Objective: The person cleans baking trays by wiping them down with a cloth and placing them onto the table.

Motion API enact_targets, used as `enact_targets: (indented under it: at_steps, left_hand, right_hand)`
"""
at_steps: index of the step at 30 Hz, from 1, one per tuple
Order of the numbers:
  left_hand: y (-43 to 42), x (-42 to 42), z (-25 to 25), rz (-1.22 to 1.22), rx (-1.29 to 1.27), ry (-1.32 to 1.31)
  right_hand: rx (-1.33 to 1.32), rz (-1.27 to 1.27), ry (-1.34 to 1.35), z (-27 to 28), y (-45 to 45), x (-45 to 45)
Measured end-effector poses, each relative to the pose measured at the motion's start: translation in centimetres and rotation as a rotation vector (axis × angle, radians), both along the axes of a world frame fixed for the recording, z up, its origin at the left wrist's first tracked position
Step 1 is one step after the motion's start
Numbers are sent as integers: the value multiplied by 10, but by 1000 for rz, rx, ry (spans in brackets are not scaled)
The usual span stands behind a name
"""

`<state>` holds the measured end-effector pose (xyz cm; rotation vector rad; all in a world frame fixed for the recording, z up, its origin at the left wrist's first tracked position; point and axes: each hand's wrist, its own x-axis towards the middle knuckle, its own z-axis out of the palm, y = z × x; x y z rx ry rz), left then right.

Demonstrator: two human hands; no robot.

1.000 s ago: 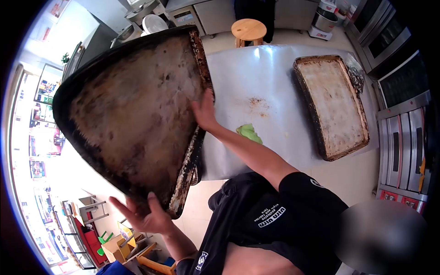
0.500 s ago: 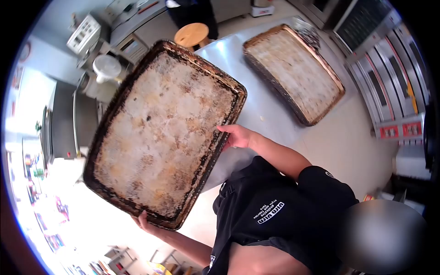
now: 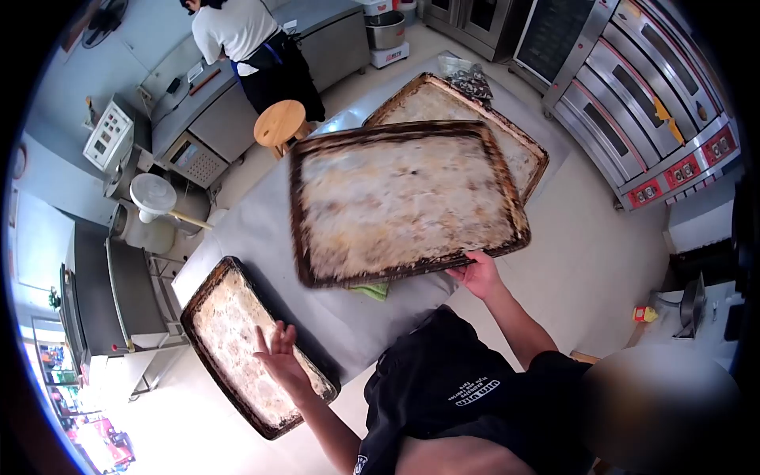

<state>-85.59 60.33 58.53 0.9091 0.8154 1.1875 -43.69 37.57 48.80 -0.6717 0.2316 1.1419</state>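
My right hand [image 3: 479, 274] grips the near edge of a worn, stained baking tray [image 3: 396, 202], which is slightly blurred. This tray hangs above the table and partly covers a second baking tray [image 3: 522, 150] lying at the table's far right end. My left hand [image 3: 283, 360] is off the held tray, its fingers spread, above a third baking tray [image 3: 237, 324] with a pale, patchy surface. That tray lies at the table's left end and juts past its edge. Whether my left fingers touch it, I cannot tell.
A metal-topped table [image 3: 245, 226] stands before me, with a green cloth [image 3: 370, 290] and a plastic bag [image 3: 465, 77] on it. Beyond are a wooden stool [image 3: 280, 123] and a person in white [image 3: 237, 36] at a counter. Deck ovens [image 3: 625, 103] stand right, a lidded bin [image 3: 150, 218] left.
The held tray has swung right and turned, partly covering the far-right tray. My left hand has let go of it. The left tray and the green cloth have come into view.
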Motion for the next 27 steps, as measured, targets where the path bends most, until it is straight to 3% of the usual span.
enact_targets:
  at_steps: [4,11,17,20,25,27]
  left_hand:
    - [-12,16,-19,-5,-256,-86]
    - [-17,29,-30,-22,-312,-56]
    - [-22,13,-43,34,-315,-76]
    - [-32,11,-43,94,-324,-88]
    - [-54,18,-43,266,-327,45]
    - [-68,9,-65,358,-357,117]
  right_hand:
    - [8,-261,-42,6,7,16]
    - [215,-521,170,-2,54,63]
    - [312,-568,141,-9,119,109]
    - [255,-236,283,-9,140,129]
    - [104,236,-144,-9,171,100]
    - [-124,434,-348,-6,175,61]
